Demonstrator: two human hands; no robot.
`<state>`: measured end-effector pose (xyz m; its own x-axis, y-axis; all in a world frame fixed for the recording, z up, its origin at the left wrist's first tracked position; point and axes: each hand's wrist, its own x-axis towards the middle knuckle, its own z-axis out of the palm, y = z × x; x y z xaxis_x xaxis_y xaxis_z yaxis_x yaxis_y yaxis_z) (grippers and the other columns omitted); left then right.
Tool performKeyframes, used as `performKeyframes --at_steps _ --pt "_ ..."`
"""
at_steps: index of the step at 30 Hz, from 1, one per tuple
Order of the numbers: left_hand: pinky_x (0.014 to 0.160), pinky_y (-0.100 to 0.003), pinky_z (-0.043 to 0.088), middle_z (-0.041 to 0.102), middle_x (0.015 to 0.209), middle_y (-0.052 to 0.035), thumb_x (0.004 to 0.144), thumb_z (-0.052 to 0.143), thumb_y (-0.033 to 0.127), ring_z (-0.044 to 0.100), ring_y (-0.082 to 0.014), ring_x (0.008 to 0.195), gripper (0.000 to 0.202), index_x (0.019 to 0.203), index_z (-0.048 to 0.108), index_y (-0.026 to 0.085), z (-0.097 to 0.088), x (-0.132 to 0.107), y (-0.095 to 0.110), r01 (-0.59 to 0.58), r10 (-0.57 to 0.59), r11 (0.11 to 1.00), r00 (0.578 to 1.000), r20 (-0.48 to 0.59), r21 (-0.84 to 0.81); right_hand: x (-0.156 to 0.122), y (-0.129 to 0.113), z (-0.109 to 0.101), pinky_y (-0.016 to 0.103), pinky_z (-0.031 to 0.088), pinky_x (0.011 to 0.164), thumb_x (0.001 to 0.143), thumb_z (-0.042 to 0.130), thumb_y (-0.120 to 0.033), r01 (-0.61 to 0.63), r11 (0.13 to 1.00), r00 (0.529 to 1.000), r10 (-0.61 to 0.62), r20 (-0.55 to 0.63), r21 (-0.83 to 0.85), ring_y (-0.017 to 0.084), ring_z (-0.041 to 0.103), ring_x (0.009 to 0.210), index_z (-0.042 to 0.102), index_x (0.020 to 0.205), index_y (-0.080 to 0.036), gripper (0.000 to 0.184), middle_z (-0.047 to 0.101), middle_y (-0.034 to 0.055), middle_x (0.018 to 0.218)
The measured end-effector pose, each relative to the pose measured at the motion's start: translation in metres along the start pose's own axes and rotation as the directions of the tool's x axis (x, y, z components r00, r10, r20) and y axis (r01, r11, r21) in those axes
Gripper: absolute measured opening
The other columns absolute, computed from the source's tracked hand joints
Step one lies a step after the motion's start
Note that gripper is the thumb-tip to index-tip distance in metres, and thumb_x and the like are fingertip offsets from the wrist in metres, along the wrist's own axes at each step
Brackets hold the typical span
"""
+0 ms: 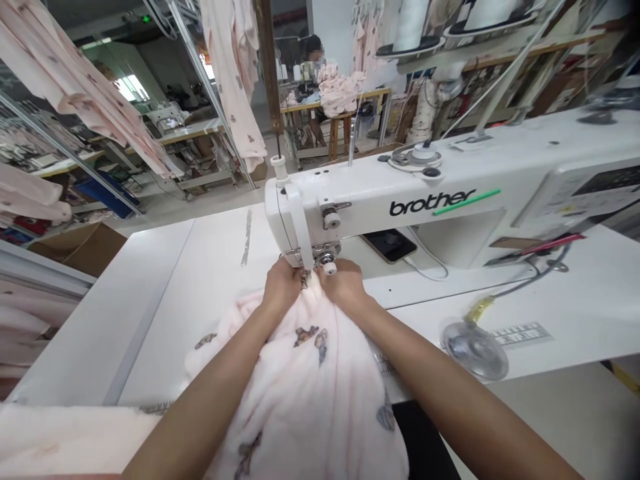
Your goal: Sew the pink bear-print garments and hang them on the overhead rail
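From the head view, the left hand (pixel 283 285) and the right hand (pixel 345 287) sit close together at the front of a white sewing machine (pixel 400 193). Both hold a soft pink cloth (pixel 310 373) with butterflies on it. The fingers of each hand curl down over the cloth and press it, but the tips are hidden, so how they pinch cannot be told. The cloth bunches up between the hands, touches the small metal foot (pixel 320 257) of the machine, and hangs down toward the person. A phone (pixel 389 245) lies on the white table (pixel 200 280) behind the machine's arm. Far away, a person (pixel 313 57) sits at another table with a pink pile (pixel 340 93).
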<state>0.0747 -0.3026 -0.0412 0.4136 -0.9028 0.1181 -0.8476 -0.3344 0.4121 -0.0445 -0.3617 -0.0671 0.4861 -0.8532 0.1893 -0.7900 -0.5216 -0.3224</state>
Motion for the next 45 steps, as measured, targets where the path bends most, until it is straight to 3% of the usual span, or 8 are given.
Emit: performKeyframes --at_steps 7,11,14,18,30,37,42,45 --pt "0.077 -0.029 0.044 0.065 0.099 -0.0098 0.08 0.044 0.018 0.059 -0.0246 0.095 0.024 0.098 0.06 0.014 -0.003 -0.002 -0.002 -0.035 0.035 0.999 0.999 0.013 -0.014 0.0 -0.001 -0.003 0.028 0.036 0.057 0.086 0.043 -0.024 0.027 0.999 0.999 -0.029 0.033 0.044 0.023 0.059 0.071 0.064 0.075 -0.014 0.025 0.064 0.0101 0.073" --pt "0.08 -0.03 0.044 0.063 0.102 -0.0082 0.081 0.044 0.019 0.058 -0.0228 0.097 0.023 0.099 0.058 0.016 -0.005 -0.005 -0.005 -0.071 0.071 0.995 0.997 0.004 -0.071 -0.005 0.007 -0.011 0.026 0.038 0.061 0.088 0.043 -0.024 0.09 0.99 0.995 -0.095 0.038 0.109 0.02 0.058 0.074 0.061 0.086 -0.016 0.02 0.064 0.0061 0.077" --pt "0.08 -0.03 0.044 0.061 0.103 -0.0078 0.081 0.045 0.019 0.058 -0.0222 0.096 0.026 0.105 0.056 0.016 -0.005 -0.005 -0.007 -0.077 0.078 0.992 0.997 0.004 -0.095 -0.009 0.019 -0.02 0.023 0.039 0.066 0.088 0.043 -0.028 0.141 0.936 0.988 -0.153 0.014 0.323 0.017 0.057 0.079 0.054 0.098 -0.018 0.017 0.062 0.0027 0.089" --pt "0.077 -0.03 0.044 0.062 0.101 -0.0074 0.081 0.045 0.017 0.058 -0.0223 0.093 0.027 0.105 0.057 0.016 -0.003 -0.003 -0.009 -0.075 0.078 0.992 0.997 0.029 -0.105 -0.008 0.027 -0.025 0.026 0.04 0.073 0.088 0.038 -0.028 0.114 0.838 0.99 -0.138 0.006 0.534 0.02 0.055 0.087 0.05 0.093 -0.019 0.015 0.06 0.0041 0.092" --pt "0.072 -0.028 0.042 0.064 0.092 -0.0082 0.081 0.047 0.02 0.06 -0.0225 0.087 0.021 0.099 0.057 0.015 -0.008 -0.005 -0.005 -0.03 0.036 0.997 0.996 0.084 -0.072 -0.008 0.022 -0.027 0.026 0.037 0.071 0.086 0.041 -0.024 0.046 0.836 0.994 -0.093 0.058 0.547 0.021 0.055 0.089 0.049 0.099 -0.019 0.016 0.06 0.0045 0.1" --pt "0.074 -0.027 0.042 0.065 0.093 -0.0061 0.08 0.046 0.019 0.059 -0.0202 0.089 0.018 0.091 0.06 0.017 -0.007 -0.007 -0.008 -0.033 0.046 0.991 0.994 0.103 -0.128 -0.01 0.023 -0.028 0.026 0.037 0.068 0.088 0.039 -0.025 0.082 0.83 0.99 -0.131 0.05 0.552 0.019 0.054 0.083 0.05 0.097 -0.02 0.015 0.059 0.0026 0.091" --pt "0.075 -0.029 0.042 0.065 0.092 -0.0063 0.079 0.046 0.02 0.059 -0.0203 0.088 0.017 0.088 0.06 0.017 -0.008 -0.007 -0.009 0.004 0.019 0.98 0.993 0.112 -0.201 -0.013 0.02 -0.032 0.024 0.036 0.059 0.082 0.053 -0.042 0.029 0.854 0.975 -0.138 0.173 0.52 0.017 0.052 0.065 0.05 0.097 -0.02 0.027 0.056 -0.0009 0.077" --pt "0.078 -0.029 0.042 0.065 0.093 -0.0065 0.078 0.045 0.018 0.058 -0.0199 0.09 0.019 0.09 0.059 0.017 -0.011 -0.007 -0.007 -0.01 0.039 0.977 0.991 0.132 -0.214 -0.014 0.018 -0.03 0.025 0.037 0.062 0.082 0.052 -0.034 0.075 0.874 0.974 -0.168 0.154 0.481 0.018 0.053 0.07 0.05 0.097 -0.019 0.021 0.057 0.0009 0.078"
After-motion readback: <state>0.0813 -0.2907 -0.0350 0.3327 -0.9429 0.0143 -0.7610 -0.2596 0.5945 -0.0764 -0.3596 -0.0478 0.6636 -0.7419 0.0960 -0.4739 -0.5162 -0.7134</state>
